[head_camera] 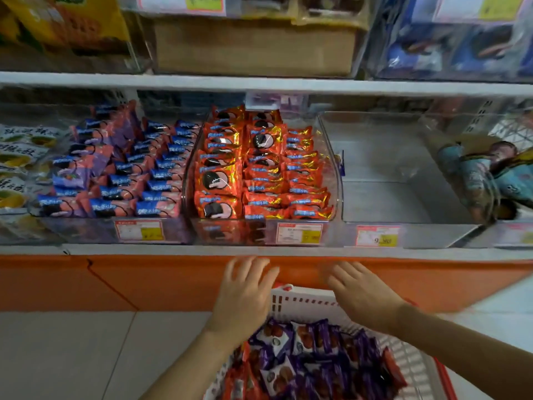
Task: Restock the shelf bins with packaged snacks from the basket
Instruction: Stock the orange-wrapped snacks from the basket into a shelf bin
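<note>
purple packs (288,345) heaped in white basket (305,300), low before the shelf | left hand (245,295), right hand (362,295): fingers spread, holding nothing, over basket's far rim | progress: seemingly early (basket quite full) | bins: blue-pink packs (121,174), full; red packs (259,168), full; clear bin (403,174) beside them, bare, probably next to fill

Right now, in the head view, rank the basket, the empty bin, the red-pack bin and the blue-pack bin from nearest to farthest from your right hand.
1. Basket, directly below the right hand.
2. Empty bin, on the shelf straight above the hand.
3. Red-pack bin, up and to the left.
4. Blue-pack bin, farthest left.
</note>
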